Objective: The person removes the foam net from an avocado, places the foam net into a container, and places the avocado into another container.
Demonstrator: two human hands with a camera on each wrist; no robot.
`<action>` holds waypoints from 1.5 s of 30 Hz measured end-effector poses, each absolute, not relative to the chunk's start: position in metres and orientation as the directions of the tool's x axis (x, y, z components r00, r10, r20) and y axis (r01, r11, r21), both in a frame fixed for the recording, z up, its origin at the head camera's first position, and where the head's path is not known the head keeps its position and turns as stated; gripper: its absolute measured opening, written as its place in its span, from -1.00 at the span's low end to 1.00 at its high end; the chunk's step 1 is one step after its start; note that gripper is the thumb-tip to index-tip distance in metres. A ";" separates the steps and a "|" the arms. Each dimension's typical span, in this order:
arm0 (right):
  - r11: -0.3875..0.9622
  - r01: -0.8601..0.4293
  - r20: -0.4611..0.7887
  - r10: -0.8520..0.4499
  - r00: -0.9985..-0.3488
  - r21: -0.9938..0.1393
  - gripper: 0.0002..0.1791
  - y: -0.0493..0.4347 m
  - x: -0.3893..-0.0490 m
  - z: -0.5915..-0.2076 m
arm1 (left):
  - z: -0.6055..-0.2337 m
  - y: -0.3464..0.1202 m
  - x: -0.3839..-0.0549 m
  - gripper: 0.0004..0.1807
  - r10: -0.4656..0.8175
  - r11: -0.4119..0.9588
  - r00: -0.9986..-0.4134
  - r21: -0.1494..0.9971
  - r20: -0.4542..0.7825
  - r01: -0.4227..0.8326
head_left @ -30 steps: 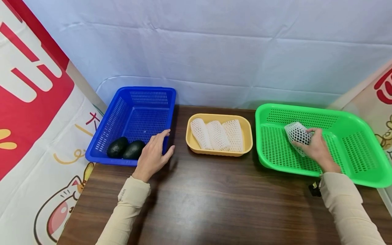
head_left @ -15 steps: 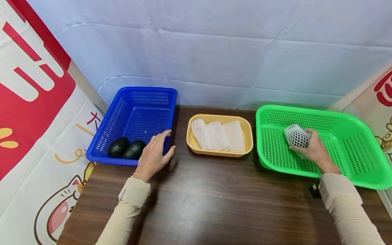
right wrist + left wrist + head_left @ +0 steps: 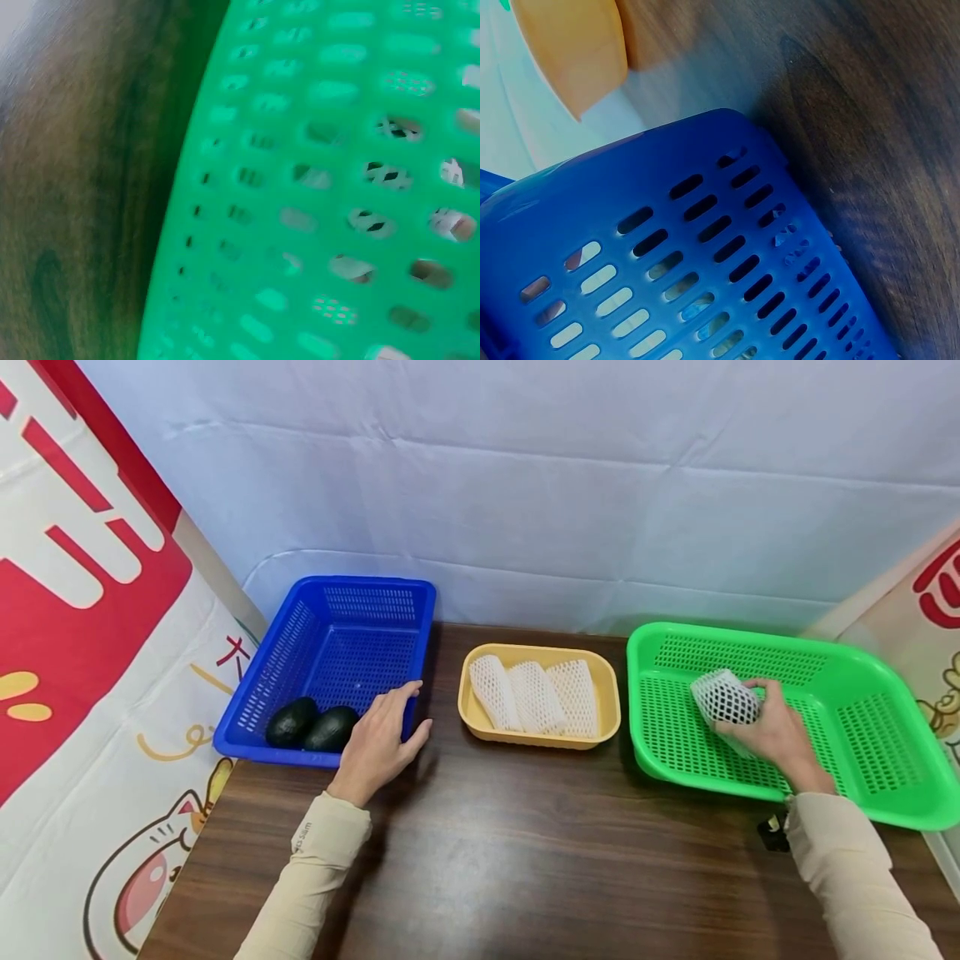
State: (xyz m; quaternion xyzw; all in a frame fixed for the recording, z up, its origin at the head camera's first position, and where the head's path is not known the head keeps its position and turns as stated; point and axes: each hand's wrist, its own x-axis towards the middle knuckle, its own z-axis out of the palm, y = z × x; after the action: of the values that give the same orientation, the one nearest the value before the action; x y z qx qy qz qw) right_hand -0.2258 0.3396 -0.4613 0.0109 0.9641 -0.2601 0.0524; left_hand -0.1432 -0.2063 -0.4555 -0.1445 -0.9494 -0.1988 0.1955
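Note:
In the head view my right hand (image 3: 776, 731) grips an avocado in a white foam net sleeve (image 3: 727, 700), low inside the green basket (image 3: 885, 672). Dark skin shows through the mesh, and the sleeve's loose end points up and left. My left hand (image 3: 380, 739) lies over the near right rim of the blue basket (image 3: 322, 754), fingers loosely extended and holding nothing. Beside it, two dark avocados (image 3: 291, 722) sit in that basket's near end. Both wrist views are filled by basket walls, the blue wall (image 3: 705, 225) and the green wall (image 3: 300, 195), which mostly hide the hands.
Between the baskets stands a yellow tray (image 3: 540, 742) with several white foam net sleeves (image 3: 534, 697) side by side. All three containers rest on a brown wooden table (image 3: 525, 860), a pale cloth (image 3: 525, 527) hanging behind. A small black object (image 3: 772, 833) lies by my right sleeve.
My right hand has shifted its grip and turned the sleeved avocado slightly inside the green basket. The left hand stays in place. The head view has tilted a little.

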 end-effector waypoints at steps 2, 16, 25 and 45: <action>0.863 0.045 -0.094 -0.002 -0.996 -0.504 0.01 0.337 -0.225 -0.458 | -0.455 -0.206 -0.143 -0.38 0.200 0.879 -0.881 0.319 0.428 0.355; 0.795 -0.123 0.101 -0.077 -0.992 -0.594 -0.02 0.290 -0.197 -0.429 | -0.454 -0.209 -0.143 -0.38 0.239 0.870 -0.841 0.277 0.486 0.408; 0.747 -0.241 0.201 -0.145 -0.969 -0.620 -0.02 0.259 -0.180 -0.417 | -0.451 -0.208 -0.141 -0.42 0.295 0.877 -0.818 0.201 0.493 0.437; 0.609 -0.479 0.322 -0.356 -0.877 -0.632 -0.06 0.190 -0.147 -0.424 | -0.444 -0.182 -0.134 -0.46 0.373 0.816 -0.763 0.204 0.529 0.540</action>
State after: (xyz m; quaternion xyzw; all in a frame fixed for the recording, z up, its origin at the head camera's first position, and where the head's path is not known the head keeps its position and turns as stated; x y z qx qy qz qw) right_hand -0.1474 0.1898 -0.4235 -0.2340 0.8932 -0.3751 -0.0820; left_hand -0.1338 -0.1823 -0.4440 -0.2475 -0.9223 -0.1749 0.2397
